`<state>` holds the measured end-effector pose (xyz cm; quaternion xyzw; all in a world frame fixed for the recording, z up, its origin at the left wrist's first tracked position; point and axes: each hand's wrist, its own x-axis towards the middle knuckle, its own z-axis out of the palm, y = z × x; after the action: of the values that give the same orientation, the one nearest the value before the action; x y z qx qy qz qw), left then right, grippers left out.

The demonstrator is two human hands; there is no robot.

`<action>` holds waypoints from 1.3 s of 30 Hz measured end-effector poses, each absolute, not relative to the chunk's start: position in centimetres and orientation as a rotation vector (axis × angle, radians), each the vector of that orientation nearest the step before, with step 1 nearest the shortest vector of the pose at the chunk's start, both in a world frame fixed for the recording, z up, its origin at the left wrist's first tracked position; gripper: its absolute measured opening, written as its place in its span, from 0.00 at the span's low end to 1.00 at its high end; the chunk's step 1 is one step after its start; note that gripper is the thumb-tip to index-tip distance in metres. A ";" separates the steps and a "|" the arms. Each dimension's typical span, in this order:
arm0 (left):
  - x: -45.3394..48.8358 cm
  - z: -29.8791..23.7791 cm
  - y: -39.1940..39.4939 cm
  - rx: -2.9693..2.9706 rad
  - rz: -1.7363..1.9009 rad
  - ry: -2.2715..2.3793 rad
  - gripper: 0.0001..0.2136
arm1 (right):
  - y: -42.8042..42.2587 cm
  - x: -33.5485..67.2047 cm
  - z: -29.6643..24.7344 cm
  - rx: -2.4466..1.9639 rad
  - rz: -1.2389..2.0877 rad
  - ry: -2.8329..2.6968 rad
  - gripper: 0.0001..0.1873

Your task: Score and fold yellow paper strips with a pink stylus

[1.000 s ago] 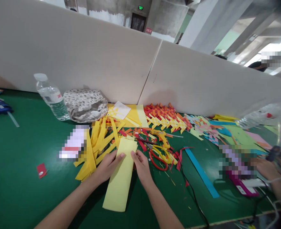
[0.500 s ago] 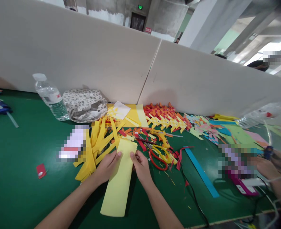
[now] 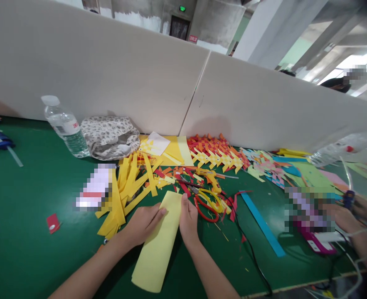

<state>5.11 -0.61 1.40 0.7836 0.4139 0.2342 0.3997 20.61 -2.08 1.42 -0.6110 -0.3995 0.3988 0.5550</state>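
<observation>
A long pale yellow sheet of paper [image 3: 158, 249], seemingly folded lengthwise, slants between my hands over the green table. My left hand [image 3: 147, 222] grips its left edge, thumb on top and fingers underneath. On the right edge, near the top end, my right hand [image 3: 188, 218] has its thumb upright along the paper and its fingers folded behind. Just beyond lie scissors [image 3: 206, 203] with red and yellow handles, and a yellow glue gun [image 3: 213, 180]. Yellow paper strips [image 3: 130, 182] are heaped beside my left hand.
Woven paper fish [image 3: 216, 151] lie along the white partition [image 3: 108, 62]. A water bottle [image 3: 66, 128] and a patterned cloth bundle [image 3: 111, 137] stand at back left. A blue strip [image 3: 261, 224] and black cable lie rightward. Another person's hand [image 3: 342, 216] works at far right.
The paper has come slightly toward me. My right hand has shifted from a thumb pinch on its face to holding its edge with the thumb upright.
</observation>
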 end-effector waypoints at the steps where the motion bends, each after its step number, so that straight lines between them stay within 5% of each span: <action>1: 5.1 1.5 -0.6 1.973 0.588 1.036 0.18 | -2.1 20.6 1.6 -1.443 0.949 -0.898 0.28; 8: 5.3 2.0 -0.7 2.095 0.481 0.921 0.21 | -1.6 21.2 2.7 -1.431 1.017 -0.483 0.26; 27: 4.9 1.5 -0.3 2.037 0.631 1.024 0.21 | -2.3 21.0 0.6 -1.543 0.667 -1.255 0.27; 39: 4.8 1.3 -0.5 1.891 0.853 1.104 0.20 | -2.2 20.7 1.2 -1.476 0.729 -1.414 0.27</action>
<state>4.81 -0.48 1.33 0.7426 0.4333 0.3347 0.3856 20.69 -2.15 1.24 -0.6014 -0.5763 0.2969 0.4669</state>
